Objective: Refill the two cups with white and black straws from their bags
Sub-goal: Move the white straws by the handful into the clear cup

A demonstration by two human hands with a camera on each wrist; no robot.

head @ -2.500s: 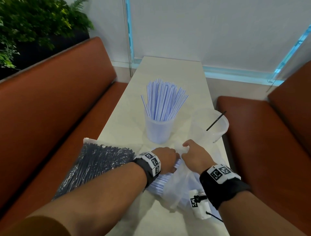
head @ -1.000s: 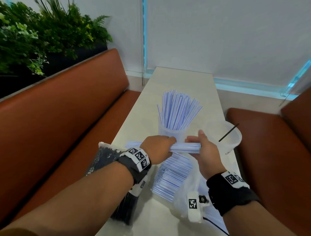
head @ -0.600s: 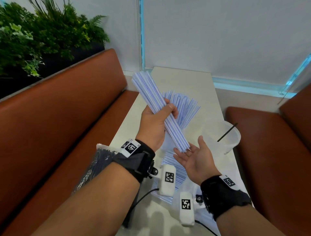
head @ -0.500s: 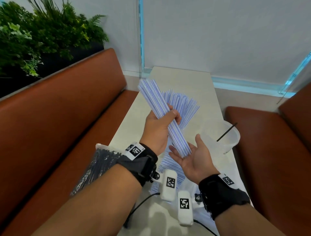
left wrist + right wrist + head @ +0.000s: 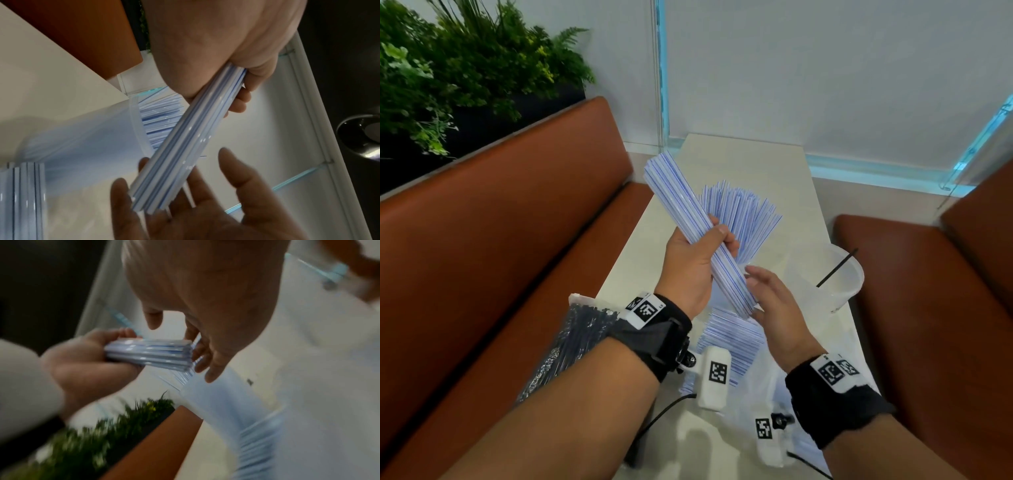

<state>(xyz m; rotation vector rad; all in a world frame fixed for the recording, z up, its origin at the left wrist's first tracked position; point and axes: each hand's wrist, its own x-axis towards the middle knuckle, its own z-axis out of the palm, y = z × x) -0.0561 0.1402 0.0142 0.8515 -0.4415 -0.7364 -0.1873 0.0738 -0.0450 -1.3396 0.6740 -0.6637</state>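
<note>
A bundle of white straws is gripped mid-frame by the left hand, fingers wrapped round it, tilted toward the upper left. Its lower end is met by the flat palm of the right hand, fingers spread. Behind, a full cup of white straws is seen; right of centre, a clear cup with one black straw; lower left, the bag of black straws.

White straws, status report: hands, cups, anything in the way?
Left hand grips white straw bundle. Right hand open at its lower end. White-straw cup full; other cup holds one black straw. No obstruction.
</note>
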